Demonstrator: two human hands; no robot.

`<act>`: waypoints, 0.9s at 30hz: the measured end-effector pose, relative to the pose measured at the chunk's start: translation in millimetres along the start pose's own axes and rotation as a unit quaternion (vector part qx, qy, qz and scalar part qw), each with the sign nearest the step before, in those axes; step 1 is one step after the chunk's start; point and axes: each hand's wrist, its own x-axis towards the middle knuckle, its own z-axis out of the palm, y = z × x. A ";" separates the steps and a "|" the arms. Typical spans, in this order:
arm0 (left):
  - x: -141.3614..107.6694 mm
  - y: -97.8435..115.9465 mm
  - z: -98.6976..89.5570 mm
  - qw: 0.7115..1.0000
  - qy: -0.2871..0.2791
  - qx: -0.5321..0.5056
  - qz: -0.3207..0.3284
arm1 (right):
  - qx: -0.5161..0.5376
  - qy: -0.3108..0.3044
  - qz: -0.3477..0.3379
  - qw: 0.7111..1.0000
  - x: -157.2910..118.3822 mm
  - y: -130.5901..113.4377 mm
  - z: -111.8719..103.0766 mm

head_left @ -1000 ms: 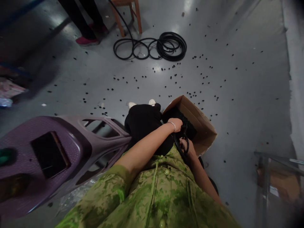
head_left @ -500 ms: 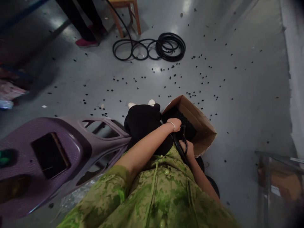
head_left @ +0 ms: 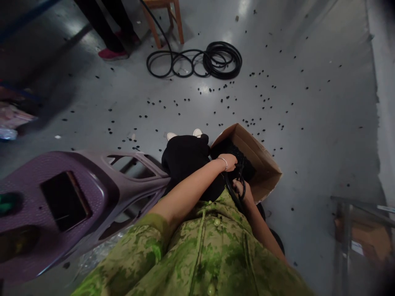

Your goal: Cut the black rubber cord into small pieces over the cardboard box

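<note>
My left hand (head_left: 227, 162), with a bracelet at the wrist, is closed over the mouth of a cardboard box (head_left: 262, 158). What its fingers grip is dark and hard to make out against the black pieces (head_left: 230, 148) heaped in the box. Just below, by the box's near edge, my right hand (head_left: 243, 191) is closed on a black looped thing (head_left: 242, 186); whether this is a handle or a bend of hose I cannot tell. A black hose (head_left: 231, 187) curves between the hands, close to my lap.
Small black rings lie scattered over the grey floor (head_left: 185, 119). Ahead lies a coil of black hose (head_left: 224, 73) beside a wooden stool (head_left: 177, 24). A person's leg (head_left: 108, 24) stands near it. On my left, a purple plastic stool (head_left: 101, 193) carries a phone (head_left: 65, 201).
My left hand has shifted slightly to the right over the box. The looped thing in my right hand has turned a little, and its fingers have moved.
</note>
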 end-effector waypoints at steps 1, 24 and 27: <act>0.9 -0.2 0.6 1.000 -0.002 0.001 -0.006 | 0.004 0.006 0.005 1.000 -0.9 -0.4 0.5; 11.1 -2.4 8.6 0.996 0.050 -0.036 -0.070 | -0.003 -0.045 0.023 0.999 -0.5 18.8 -0.5; 10.3 -2.6 8.6 0.995 0.084 -0.034 -0.042 | -0.018 -0.037 0.019 0.999 0.7 16.3 -2.2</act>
